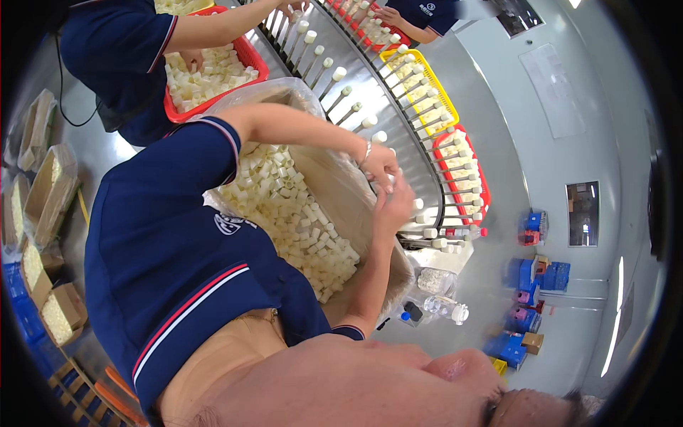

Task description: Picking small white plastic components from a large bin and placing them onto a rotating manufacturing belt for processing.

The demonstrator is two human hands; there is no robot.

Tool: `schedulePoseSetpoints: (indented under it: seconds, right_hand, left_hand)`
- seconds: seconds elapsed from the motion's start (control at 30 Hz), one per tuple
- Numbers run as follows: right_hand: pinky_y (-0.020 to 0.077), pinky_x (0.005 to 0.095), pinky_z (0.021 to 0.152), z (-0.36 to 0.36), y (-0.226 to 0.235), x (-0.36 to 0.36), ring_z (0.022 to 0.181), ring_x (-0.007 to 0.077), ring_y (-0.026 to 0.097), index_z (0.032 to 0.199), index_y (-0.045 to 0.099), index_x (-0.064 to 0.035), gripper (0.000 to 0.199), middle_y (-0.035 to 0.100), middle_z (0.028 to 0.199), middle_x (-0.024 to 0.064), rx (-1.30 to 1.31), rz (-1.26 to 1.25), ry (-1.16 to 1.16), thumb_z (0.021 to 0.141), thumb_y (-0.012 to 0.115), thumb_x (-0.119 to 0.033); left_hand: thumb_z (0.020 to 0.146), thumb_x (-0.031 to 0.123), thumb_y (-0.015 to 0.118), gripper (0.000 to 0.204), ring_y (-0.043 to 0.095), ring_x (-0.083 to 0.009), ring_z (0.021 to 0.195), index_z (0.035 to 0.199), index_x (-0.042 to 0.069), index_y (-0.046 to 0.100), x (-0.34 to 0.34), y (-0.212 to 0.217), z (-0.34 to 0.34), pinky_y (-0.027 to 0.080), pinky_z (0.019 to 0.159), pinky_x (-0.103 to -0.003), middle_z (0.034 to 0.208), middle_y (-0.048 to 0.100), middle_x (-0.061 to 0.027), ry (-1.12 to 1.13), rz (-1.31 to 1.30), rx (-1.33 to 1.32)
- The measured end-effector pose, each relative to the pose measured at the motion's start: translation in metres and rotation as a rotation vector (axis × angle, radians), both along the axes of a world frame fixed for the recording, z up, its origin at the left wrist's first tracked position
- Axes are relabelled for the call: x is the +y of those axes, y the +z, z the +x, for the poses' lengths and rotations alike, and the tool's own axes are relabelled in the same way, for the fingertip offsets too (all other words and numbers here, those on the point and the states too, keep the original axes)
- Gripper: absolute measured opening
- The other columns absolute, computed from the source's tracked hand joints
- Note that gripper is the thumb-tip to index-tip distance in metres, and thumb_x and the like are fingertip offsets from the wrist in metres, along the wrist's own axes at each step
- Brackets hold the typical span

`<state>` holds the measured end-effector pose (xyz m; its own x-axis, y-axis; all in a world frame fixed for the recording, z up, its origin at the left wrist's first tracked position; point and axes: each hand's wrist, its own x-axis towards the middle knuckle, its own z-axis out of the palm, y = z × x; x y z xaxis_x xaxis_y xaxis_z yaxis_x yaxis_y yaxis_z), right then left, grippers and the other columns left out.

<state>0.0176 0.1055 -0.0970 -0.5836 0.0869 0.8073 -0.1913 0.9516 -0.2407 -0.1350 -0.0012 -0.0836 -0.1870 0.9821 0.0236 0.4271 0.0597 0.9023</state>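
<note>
My left hand point(380, 165), with a bracelet at the wrist, is closed with its fingertips bent together. Just below it in the picture, my right hand point(396, 206) reaches up so that its fingertips meet the left ones. A small white tube piece point(392, 179) shows partly between the fingers; the rest of it is hidden. Both hands are beside a curved metal conveyor point(380, 99) with rows of thin rods, many tipped with white tube pieces point(339, 73). Under my arms stands a plastic-lined tub point(341, 186) holding a heap of loose short tube pieces point(284, 206).
A co-worker's arm point(213, 30) reaches over a red basket point(257, 60) at upper left. Beyond the conveyor are a yellow basket point(448, 99) and a red basket point(484, 188). A clear jar point(437, 281) and bottle point(445, 308) stand beyond the tub. Lined boxes point(53, 192) line the left.
</note>
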Motion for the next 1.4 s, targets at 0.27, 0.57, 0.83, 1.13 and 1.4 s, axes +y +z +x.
schedulePoseSetpoints:
  seconds: [0.27, 0.57, 0.83, 1.13, 1.4]
  right_hand:
    - [0.0425, 0.0367, 0.062, -0.012, -0.001, 0.043, 0.073, 0.0287, 0.053, 0.103, 0.06, -0.0021, 0.023, 0.055, 0.078, 0.0117, -0.256, -0.212, 0.052, 0.083, 0.058, -0.015]
    - [0.0289, 0.0505, 0.096, -0.021, -0.003, 0.106, 0.087, 0.0345, 0.06, 0.086, 0.063, -0.0047, 0.037, 0.065, 0.081, 0.0183, -0.904, 0.337, -0.386, 0.09, 0.042, -0.035]
    - [0.0329, 0.0452, 0.087, 0.024, -0.049, 0.026, 0.092, 0.0276, 0.051, 0.09, 0.059, -0.0087, 0.013, 0.056, 0.088, 0.012, -0.034, 0.34, -0.168, 0.078, 0.055, -0.013]
    - [0.0331, 0.0496, 0.096, 0.054, -0.197, -0.092, 0.117, 0.0397, 0.038, 0.118, 0.052, -0.0087, 0.042, 0.036, 0.132, 0.0231, -1.025, 0.092, 0.248, 0.079, 0.059, -0.024]
    - [0.0356, 0.0497, 0.093, 0.079, -0.236, -0.102, 0.114, 0.0427, 0.04, 0.12, 0.05, -0.0103, 0.055, 0.041, 0.129, 0.0228, -1.168, 0.118, 0.441, 0.076, 0.062, -0.041]
  left_hand:
    - [0.077, 0.025, 0.07, 0.056, 0.052, -0.0086, 0.085, 0.123, 0.003, 0.049, -0.041, -0.012, -0.002, 0.046, 0.064, -0.025, 0.1, 0.054, -0.0066, 0.056, -0.121, -0.264]
    - [0.085, 0.022, 0.06, 0.025, 0.05, -0.0107, 0.069, 0.098, 0.002, 0.057, -0.074, 0.004, -0.026, 0.044, 0.067, -0.023, 0.08, 0.055, -0.0011, 0.337, 0.046, -0.236]
    - [0.078, 0.019, 0.064, 0.047, 0.053, -0.0269, 0.093, 0.12, 0.011, 0.043, -0.053, -0.001, -0.058, 0.043, 0.083, -0.036, 0.101, 0.054, -0.0083, 0.429, 0.305, 0.617]
    - [0.065, 0.026, 0.074, 0.033, 0.059, -0.0304, 0.091, 0.088, 0.007, 0.063, 0.053, 0.009, -0.036, 0.05, 0.073, -0.04, 0.09, 0.063, -0.0093, 0.022, -0.323, 1.138]
    - [0.067, 0.035, 0.072, 0.049, 0.057, -0.0283, 0.098, 0.105, 0.006, 0.06, 0.06, -0.008, 0.001, 0.046, 0.08, -0.042, 0.104, 0.06, -0.011, -0.059, 0.043, 1.28]
